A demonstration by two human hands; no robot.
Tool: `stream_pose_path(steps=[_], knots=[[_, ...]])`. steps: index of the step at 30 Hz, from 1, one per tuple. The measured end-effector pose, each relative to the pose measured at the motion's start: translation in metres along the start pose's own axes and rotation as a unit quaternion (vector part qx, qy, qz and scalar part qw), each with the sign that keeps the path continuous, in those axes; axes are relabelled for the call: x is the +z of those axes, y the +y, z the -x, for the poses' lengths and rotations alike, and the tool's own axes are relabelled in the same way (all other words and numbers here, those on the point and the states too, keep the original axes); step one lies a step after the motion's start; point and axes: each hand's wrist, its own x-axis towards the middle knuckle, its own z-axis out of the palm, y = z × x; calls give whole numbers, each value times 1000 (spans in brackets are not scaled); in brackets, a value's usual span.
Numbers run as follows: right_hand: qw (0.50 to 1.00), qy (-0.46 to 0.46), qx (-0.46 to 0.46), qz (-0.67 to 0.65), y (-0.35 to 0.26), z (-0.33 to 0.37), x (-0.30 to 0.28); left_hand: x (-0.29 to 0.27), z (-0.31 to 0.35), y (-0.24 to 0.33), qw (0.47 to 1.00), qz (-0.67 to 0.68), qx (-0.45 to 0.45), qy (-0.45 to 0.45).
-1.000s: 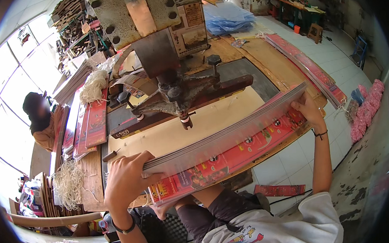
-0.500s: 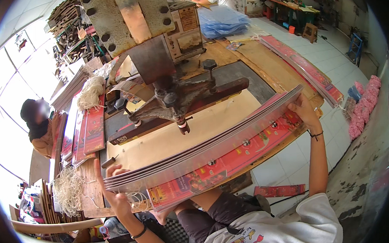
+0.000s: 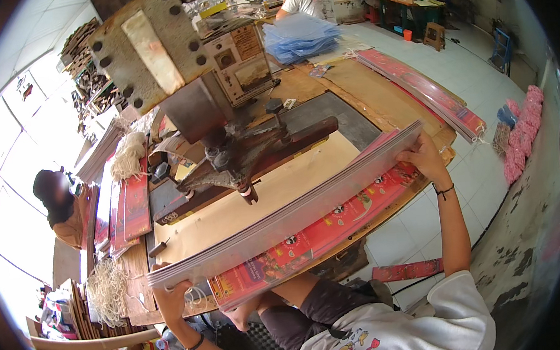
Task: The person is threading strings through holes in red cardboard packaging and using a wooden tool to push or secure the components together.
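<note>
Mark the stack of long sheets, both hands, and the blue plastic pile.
stack of long sheets [image 3: 295, 216], head view, grey edge mid-length
left hand [image 3: 172, 300], head view, knuckles
right hand [image 3: 425, 156], head view, back
blue plastic pile [image 3: 300, 36], head view, top

Left hand [image 3: 172, 299] is low and wide out to the side, forearm rising from the lower edge, a dark band on the wrist, fingers [image 3: 162, 286] curled up and clamped tight. Right hand [image 3: 428, 157] is far out on the other side and higher, arm stretched almost straight from a white short sleeve, dark band at that wrist too, fingers [image 3: 417, 142] hooked over and gripping firmly. Both arms are spread wide apart, palms turned inward toward each other.
</note>
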Motion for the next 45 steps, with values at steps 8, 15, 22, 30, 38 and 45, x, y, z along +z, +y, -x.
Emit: stream_pose_path(steps=[8,15,22,30,38,45], knots=[[968,35,-201,-144,-35,26,-19,-20,-21,38,966,29,257,17],[967,23,-211,-138,-56,31,-31,-47,-67,58,922,34,384,30],[968,3,-235,-84,-59,18,-25,-43,-80,113,922,-57,382,1],[979,-88,-91,157,-60,-4,0,-53,4,8,994,15,91,63],[952,-228,8,204,-85,-23,13,-50,31,-60,993,90,14,74],[866,-247,-221,374,-162,-36,16,-50,30,-52,996,69,10,57]])
